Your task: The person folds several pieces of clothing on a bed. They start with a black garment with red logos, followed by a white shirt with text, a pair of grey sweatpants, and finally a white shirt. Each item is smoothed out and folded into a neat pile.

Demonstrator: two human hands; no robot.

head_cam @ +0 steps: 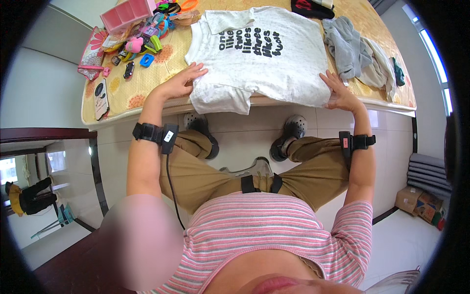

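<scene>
A white mottled T-shirt (293, 70) with large black lettering lies spread sideways on a patterned mattress, its neckband at the left. One sleeve is folded over the upper left part; the other hangs over the mattress's front edge. My left hand (181, 81) rests at the shirt's left edge below the neckband, fingers spread on the cloth. At the shirt's lower right corner, by the hem, my right hand (338, 92) lies with spread fingers touching the fabric. Neither hand visibly grips the cloth.
Crumpled grey clothes (345, 47) and a beige garment (378, 68) lie at right, a black garment (312, 8) behind. At left are a pink divided box (128, 14), a pile of small toys (150, 35), a toy car (129, 70), a floral pouch (93, 51) and a phone-like object (101, 99).
</scene>
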